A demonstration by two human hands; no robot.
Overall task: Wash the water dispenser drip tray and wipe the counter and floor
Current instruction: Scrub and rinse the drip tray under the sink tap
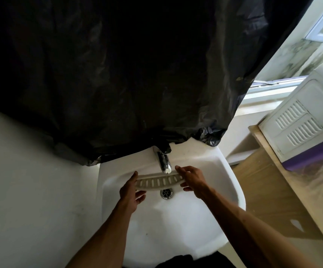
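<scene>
The drip tray (157, 183), a long pale curved grille with several slots, is held over the white sink (224, 171) just below the chrome tap (164, 165). My left hand (132, 190) grips the tray's left end, thumb on top and fingers underneath. My right hand (192, 180) holds the right end the same way. The metal drain (166, 193) sits directly below the tray. I cannot tell whether water is running from the tap.
A black plastic sheet (118, 74) hangs over the wall above the sink and drapes onto the tap's base. A white appliance with vents (302, 120) stands on a wooden counter (292, 190) to the right. A window (273, 88) is behind it.
</scene>
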